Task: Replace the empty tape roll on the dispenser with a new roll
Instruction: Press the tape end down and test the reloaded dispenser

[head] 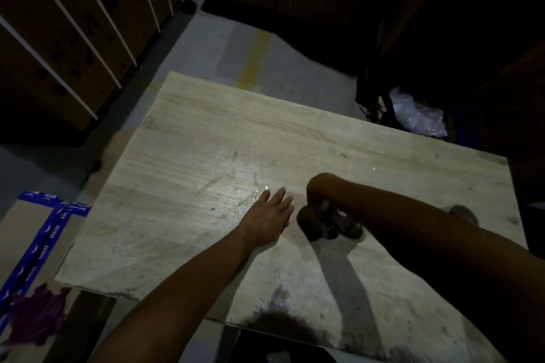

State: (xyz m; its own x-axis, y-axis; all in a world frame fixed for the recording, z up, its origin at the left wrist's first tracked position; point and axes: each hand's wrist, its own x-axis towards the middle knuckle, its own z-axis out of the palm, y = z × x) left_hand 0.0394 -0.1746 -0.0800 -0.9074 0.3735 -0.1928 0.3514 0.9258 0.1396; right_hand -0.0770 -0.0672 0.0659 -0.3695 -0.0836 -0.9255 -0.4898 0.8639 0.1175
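A dark tape dispenser (pixel 330 224) rests on the pale wooden table (pixel 191 156), right of centre. My right hand (pixel 320 188) curls over its top and grips it; the wrist is bent and hides most of the fingers. My left hand (pixel 269 215) lies flat on the table just left of the dispenser, fingers spread and holding nothing. A small round dark thing (pixel 463 212) sits on the table behind my right forearm; in this dim light I cannot tell whether it is a tape roll.
A cardboard box with blue tape (pixel 38 242) and a purple cloth (pixel 38 318) sit at the lower left. Stacked cartons (pixel 59 23) stand at the back left. Crumpled clear plastic (pixel 418 112) lies beyond the table's far right edge. The room is dim.
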